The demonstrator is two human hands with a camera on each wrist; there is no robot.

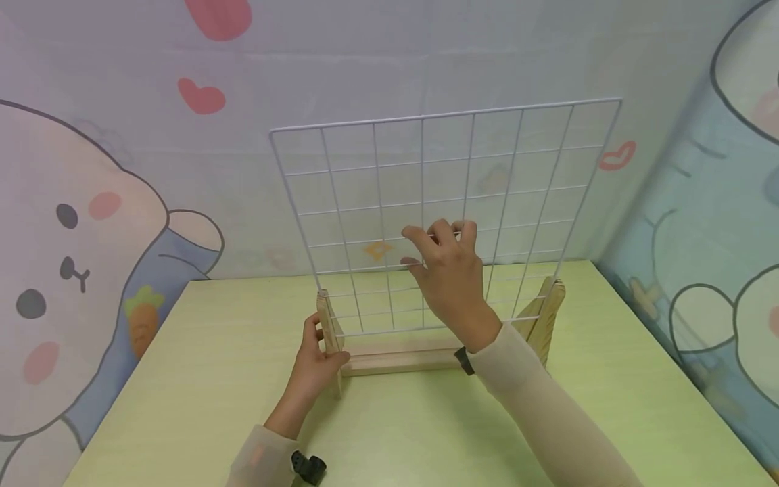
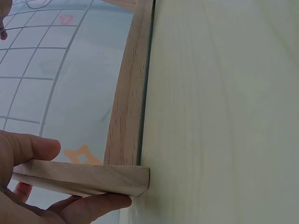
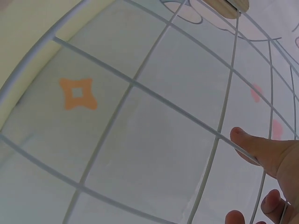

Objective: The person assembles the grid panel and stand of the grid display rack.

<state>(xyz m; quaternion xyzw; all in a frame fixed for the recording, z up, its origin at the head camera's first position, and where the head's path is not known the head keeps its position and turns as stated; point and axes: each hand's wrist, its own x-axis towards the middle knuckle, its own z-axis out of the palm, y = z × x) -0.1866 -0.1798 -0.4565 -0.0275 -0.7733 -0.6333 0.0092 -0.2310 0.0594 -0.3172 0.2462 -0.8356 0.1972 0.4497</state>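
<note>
A white wire grid panel stands upright, leaning back, between two wooden side pieces. My right hand grips its wires below the middle, with fingers bent through the mesh and the thumb lying across a wire in the right wrist view. Down at the left, my left hand holds the left wooden side piece. In the left wrist view, thumb and fingers lie on opposite faces of this side piece. A wooden crossbar joins it to the right side piece. The grid's lower edge is just above the crossbar.
The stand rests on a pale yellow-green table. Behind it hangs a printed backdrop with hearts and cartoon animals, and another printed sheet closes the right side. A small black device sits at my left wrist.
</note>
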